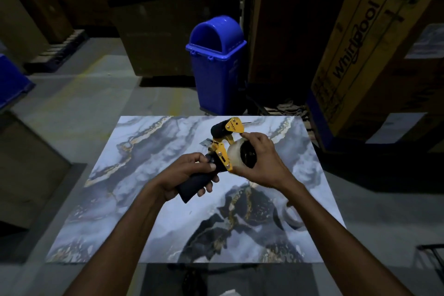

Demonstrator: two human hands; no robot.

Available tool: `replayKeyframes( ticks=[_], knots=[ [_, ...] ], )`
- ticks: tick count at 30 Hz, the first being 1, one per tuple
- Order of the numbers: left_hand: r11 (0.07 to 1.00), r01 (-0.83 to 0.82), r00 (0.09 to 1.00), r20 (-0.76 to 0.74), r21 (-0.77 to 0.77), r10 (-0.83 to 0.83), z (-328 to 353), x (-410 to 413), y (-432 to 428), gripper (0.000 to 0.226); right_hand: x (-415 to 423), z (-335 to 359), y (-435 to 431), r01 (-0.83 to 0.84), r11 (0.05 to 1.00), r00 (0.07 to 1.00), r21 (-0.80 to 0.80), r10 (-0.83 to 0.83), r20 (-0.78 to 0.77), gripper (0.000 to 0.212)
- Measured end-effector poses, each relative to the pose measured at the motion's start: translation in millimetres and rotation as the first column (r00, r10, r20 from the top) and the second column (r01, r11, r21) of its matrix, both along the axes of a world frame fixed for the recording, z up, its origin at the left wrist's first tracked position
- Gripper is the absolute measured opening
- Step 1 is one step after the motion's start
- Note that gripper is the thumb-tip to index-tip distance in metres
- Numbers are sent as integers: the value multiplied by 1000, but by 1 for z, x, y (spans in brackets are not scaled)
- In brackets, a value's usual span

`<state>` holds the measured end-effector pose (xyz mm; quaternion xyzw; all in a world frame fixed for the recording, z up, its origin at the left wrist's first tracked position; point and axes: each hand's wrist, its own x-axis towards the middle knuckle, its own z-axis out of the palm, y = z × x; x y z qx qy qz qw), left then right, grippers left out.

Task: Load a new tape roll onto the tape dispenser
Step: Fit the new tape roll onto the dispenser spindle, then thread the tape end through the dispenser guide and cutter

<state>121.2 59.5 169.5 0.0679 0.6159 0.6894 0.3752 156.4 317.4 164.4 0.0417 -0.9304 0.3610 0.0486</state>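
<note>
Left hand [192, 170] fingers around matte black handle, right hand [259, 161] fingers clasping glossy round tape roll [236, 155].

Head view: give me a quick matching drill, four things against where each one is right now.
Things:
1. tape dispenser
2. tape roll
3. spare roll
4. blue bin

Places:
A. on the floor beyond the table
B. lying on the table, near its right edge
C. handle gripped in the left hand
D. under the right hand, at the dispenser

Pairs: 1-C, 2-D, 3-B, 4-A
</note>
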Motion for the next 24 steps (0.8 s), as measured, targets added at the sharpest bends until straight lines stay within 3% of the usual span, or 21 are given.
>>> replayKeyframes(
  ticks=[2,7,11,13,16,19,22,24],
  knots=[
    [996,84,991,103,26,-86,7,-13,-12,13,1,-2,10,-78,997,994,-16,79,72,106],
    [986,163,955,255,-34,-150,26,-39,-29,28,-2,-6,14,-61,987,993,-147,75,94,97],
    [992,-64,931,365,105,21,45,-50,-33,22,-4,-7,2,98,942,991,-320,-64,115,96],
    [980,-148,927,365,131,92,53,-56,-32,32,-4,-9,-4,177,907,981,-382,-133,139,97],
    [973,-170,947,298,155,118,59,-63,-28,61,-5,-13,-15,271,831,961,-486,-203,188,93],
    [941,-314,947,114,125,301,60,-66,-15,83,-4,-14,-27,338,711,940,-617,-234,247,90],
    [875,-472,872,-88,110,482,60,-66,6,74,1,-9,-40,349,597,937,-722,-216,275,84],
    [853,-517,801,-307,79,514,60,-63,21,63,7,-3,-46,330,528,944,-783,-182,275,77]
  ],
)
